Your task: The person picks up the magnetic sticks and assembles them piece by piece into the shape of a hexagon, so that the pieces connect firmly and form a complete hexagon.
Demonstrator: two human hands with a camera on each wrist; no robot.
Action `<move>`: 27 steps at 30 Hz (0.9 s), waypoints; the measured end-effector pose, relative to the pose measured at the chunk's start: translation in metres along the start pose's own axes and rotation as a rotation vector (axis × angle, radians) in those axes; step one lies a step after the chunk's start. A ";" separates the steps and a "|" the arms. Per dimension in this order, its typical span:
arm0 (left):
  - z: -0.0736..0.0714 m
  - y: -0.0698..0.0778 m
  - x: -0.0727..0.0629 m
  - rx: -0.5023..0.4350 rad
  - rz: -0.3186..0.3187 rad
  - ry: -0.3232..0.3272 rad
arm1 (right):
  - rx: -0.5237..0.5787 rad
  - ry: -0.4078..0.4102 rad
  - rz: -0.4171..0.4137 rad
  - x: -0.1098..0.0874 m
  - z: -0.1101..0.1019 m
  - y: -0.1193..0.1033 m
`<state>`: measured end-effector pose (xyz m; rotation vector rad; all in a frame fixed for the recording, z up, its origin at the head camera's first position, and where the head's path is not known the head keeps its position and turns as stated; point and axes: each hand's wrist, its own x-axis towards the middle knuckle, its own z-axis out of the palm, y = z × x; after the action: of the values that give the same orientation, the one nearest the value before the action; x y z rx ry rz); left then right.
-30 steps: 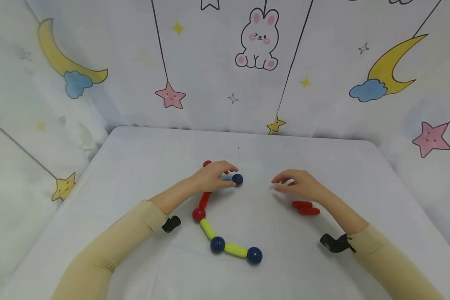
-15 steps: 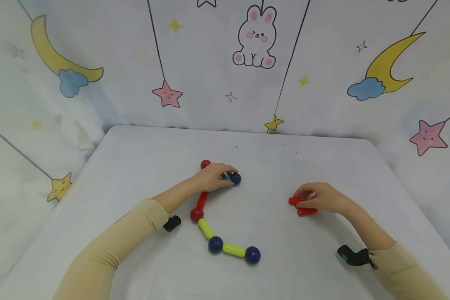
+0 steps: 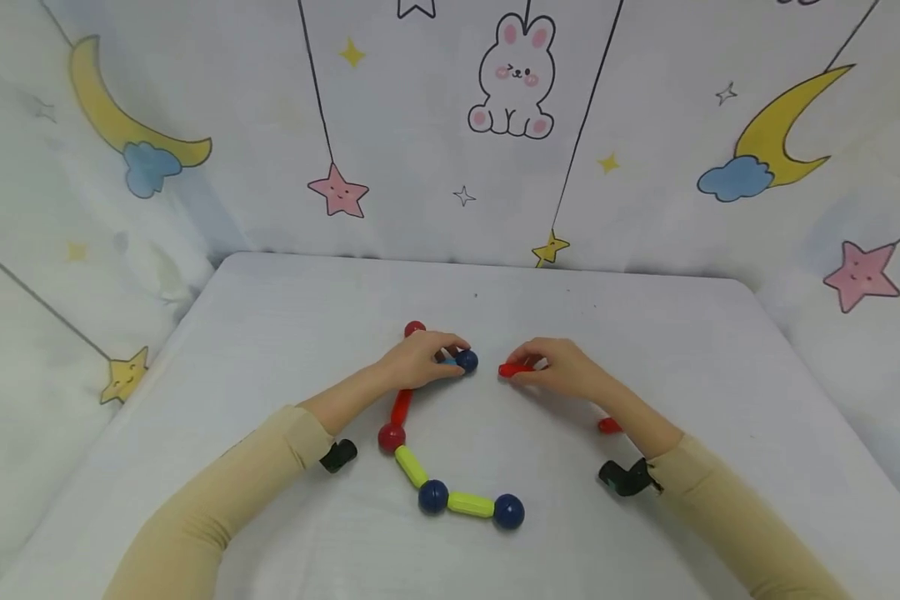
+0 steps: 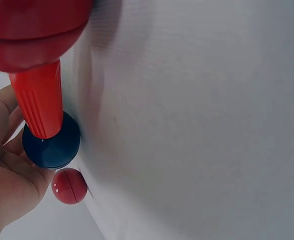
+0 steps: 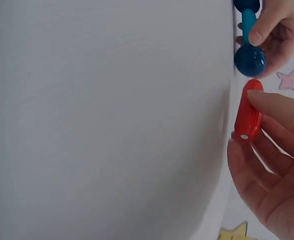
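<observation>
My left hand (image 3: 420,358) pinches a blue magnetic rod (image 5: 247,25) that has a dark blue ball (image 3: 467,361) on its right end. To the right of that ball, the fingers and thumb of my right hand (image 3: 558,367) grip a red magnetic rod (image 5: 248,112) along its sides, with one end pointing at the ball across a small gap. Under and in front of my left hand runs a chain: a red rod (image 3: 401,408), a red ball (image 3: 392,437), then two yellow rods (image 3: 471,504) with dark blue balls. My left hand hides part of the chain.
Behind my left hand a red ball (image 3: 415,329) shows. A second red rod (image 3: 609,426) lies under my right forearm, partly covered. The white table (image 3: 330,292) ends at a cloth backdrop printed with moons, stars and a rabbit.
My right hand reached down to the two red rods, took one and carried it left to near the dark blue ball. My left hand stays on the blue rod.
</observation>
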<state>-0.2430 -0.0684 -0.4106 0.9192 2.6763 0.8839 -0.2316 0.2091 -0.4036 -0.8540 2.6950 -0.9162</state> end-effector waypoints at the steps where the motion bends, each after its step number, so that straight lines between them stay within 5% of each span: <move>1: 0.000 0.000 -0.001 -0.005 -0.001 0.002 | 0.002 -0.004 -0.012 0.005 0.002 -0.002; 10: 0.001 0.000 -0.013 -0.020 0.015 0.045 | 0.012 -0.046 -0.030 0.033 0.013 -0.018; 18: -0.001 0.002 -0.028 -0.020 -0.045 0.088 | 0.042 -0.063 -0.029 0.040 0.018 -0.023; 27: -0.005 0.006 -0.030 0.101 -0.038 0.095 | 0.069 -0.058 -0.046 0.041 0.024 -0.024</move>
<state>-0.2176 -0.0849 -0.4036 0.8639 2.8329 0.8104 -0.2458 0.1583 -0.4068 -0.9173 2.5888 -0.9722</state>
